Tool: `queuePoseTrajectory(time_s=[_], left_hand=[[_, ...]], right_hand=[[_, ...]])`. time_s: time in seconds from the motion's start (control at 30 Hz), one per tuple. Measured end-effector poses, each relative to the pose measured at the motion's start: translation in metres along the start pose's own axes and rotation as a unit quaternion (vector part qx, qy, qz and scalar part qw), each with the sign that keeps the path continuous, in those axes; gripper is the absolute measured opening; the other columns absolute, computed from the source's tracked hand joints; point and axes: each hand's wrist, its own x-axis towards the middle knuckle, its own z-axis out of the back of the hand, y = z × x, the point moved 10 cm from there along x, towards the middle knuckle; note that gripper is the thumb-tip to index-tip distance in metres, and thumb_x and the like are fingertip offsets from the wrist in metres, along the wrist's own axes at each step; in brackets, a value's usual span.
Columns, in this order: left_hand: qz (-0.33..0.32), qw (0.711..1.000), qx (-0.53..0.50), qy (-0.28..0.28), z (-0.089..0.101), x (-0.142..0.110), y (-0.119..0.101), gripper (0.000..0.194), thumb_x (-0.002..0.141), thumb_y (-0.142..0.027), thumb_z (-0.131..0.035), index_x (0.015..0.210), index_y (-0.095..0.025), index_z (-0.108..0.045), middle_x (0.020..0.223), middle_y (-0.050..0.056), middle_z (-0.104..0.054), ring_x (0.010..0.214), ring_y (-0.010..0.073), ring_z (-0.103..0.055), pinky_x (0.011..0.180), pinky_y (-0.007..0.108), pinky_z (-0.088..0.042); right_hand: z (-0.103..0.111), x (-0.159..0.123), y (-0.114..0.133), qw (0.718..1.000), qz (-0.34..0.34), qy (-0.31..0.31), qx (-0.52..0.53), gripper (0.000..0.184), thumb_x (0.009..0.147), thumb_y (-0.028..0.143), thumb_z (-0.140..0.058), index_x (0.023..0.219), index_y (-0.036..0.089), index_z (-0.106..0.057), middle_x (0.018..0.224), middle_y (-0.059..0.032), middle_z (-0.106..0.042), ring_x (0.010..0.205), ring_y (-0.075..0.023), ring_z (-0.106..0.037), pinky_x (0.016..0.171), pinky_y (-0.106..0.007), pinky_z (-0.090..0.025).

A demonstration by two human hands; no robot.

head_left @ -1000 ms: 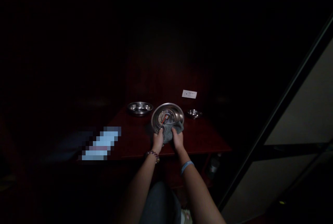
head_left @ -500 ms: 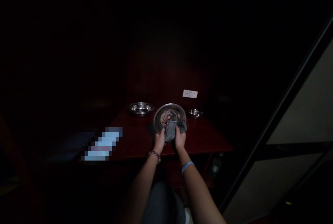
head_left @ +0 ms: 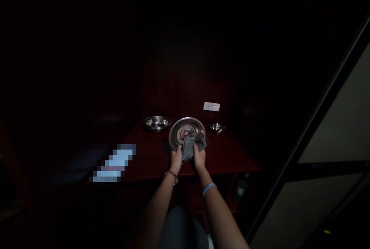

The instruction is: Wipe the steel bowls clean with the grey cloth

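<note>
Left hand (head_left: 176, 159) grips basin (head_left: 199, 128) at rim; right hand (head_left: 199, 158) clamps cloth (head_left: 189, 149) there; best keep basin steady, cloth flat.

Round shiny metal basin (head_left: 200, 128) in my grip, tilted with its open inside facing me, colored label on its floor, rumpled gray cloth (head_left: 188, 149) bunched over its near rim, partly covering the inside, both above the dark red tabletop (head_left: 153, 156).
</note>
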Motion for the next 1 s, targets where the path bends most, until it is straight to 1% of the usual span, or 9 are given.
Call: queuePoseTrajectory(time_s=[0.13,0.3,0.43,0.53,0.7,0.83,0.9,1.0], left_hand=[[-0.005,1.0,-0.001,-0.001,0.0,0.0,-0.001,0.03,0.084,-0.019,-0.06,0.112,-0.013,-0.069,0.119,0.014,-0.074,0.121,0.0232,-0.066,0.11,0.039,-0.045],[0.016,1.0,-0.001,0.005,-0.001,-0.004,-0.001,0.026,0.085,-0.02,-0.061,0.109,-0.014,-0.07,0.114,0.012,-0.076,0.118,0.0238,-0.067,0.109,0.041,-0.047],[-0.007,1.0,0.001,0.0,-0.001,-0.006,-0.01,0.029,0.086,-0.016,-0.059,0.112,-0.014,-0.07,0.119,0.011,-0.074,0.121,0.0214,-0.066,0.111,0.038,-0.045],[-0.021,1.0,-0.01,0.011,-0.004,-0.008,-0.016,0.029,0.086,-0.015,-0.06,0.113,-0.015,-0.07,0.124,0.011,-0.073,0.123,0.0201,-0.065,0.112,0.036,-0.044],[-0.025,0.997,-0.054,0.048,-0.013,-0.014,-0.022,0.032,0.086,-0.019,-0.064,0.118,-0.015,-0.069,0.128,0.01,-0.071,0.121,0.0213,-0.067,0.11,0.037,-0.047],[-0.022,0.994,-0.058,0.09,-0.022,-0.019,-0.026,0.035,0.082,-0.02,-0.071,0.116,-0.013,-0.07,0.126,0.013,-0.072,0.119,0.0243,-0.068,0.109,0.04,-0.048],[-0.019,0.994,-0.05,0.093,-0.022,-0.019,-0.025,0.037,0.078,-0.018,-0.073,0.114,-0.011,-0.07,0.127,0.015,-0.072,0.119,0.0253,-0.068,0.11,0.04,-0.047],[-0.028,0.996,-0.039,0.073,-0.018,-0.016,-0.024,0.039,0.076,-0.013,-0.074,0.114,-0.01,-0.069,0.129,0.017,-0.07,0.121,0.0255,-0.066,0.112,0.04,-0.045]], right_hand=[[0.0,-0.002,0.001,1.0,-0.009,0.0,0.006,0.039,0.08,0.048,-0.064,0.1,0.016,-0.075,0.105,-0.0108,-0.08,0.106,-0.0267,-0.073,0.097,-0.034,-0.054],[0.0,-0.003,0.002,1.0,-0.008,-0.003,0.025,0.033,0.079,0.045,-0.066,0.095,0.018,-0.075,0.098,-0.0087,-0.08,0.103,-0.0264,-0.074,0.096,-0.034,-0.055],[-0.002,-0.002,0.0,0.999,-0.009,0.004,0.042,0.034,0.079,0.045,-0.065,0.098,0.018,-0.074,0.103,-0.0087,-0.08,0.105,-0.0256,-0.073,0.098,-0.034,-0.054],[-0.004,0.0,-0.006,0.999,-0.022,0.008,0.049,0.039,0.079,0.047,-0.064,0.102,0.016,-0.073,0.108,-0.01,-0.079,0.107,-0.0253,-0.072,0.097,-0.035,-0.054],[-0.002,0.0,-0.009,0.997,-0.035,-0.004,0.062,0.047,0.078,0.048,-0.066,0.11,0.013,-0.072,0.115,-0.0127,-0.077,0.111,-0.0263,-0.071,0.1,-0.037,-0.052],[0.0,0.0,-0.006,0.997,-0.021,-0.006,0.071,0.046,0.08,0.048,-0.066,0.109,0.014,-0.072,0.114,-0.0122,-0.078,0.111,-0.0261,-0.071,0.1,-0.036,-0.052],[0.0,0.0,-0.004,0.997,-0.012,-0.003,0.07,0.045,0.079,0.048,-0.068,0.109,0.015,-0.073,0.113,-0.0112,-0.078,0.11,-0.026,-0.071,0.1,-0.036,-0.053],[-0.005,0.0,-0.003,0.998,-0.009,0.019,0.063,0.045,0.077,0.048,-0.071,0.108,0.016,-0.074,0.112,-0.0101,-0.078,0.108,-0.026,-0.072,0.1,-0.037,-0.053]])
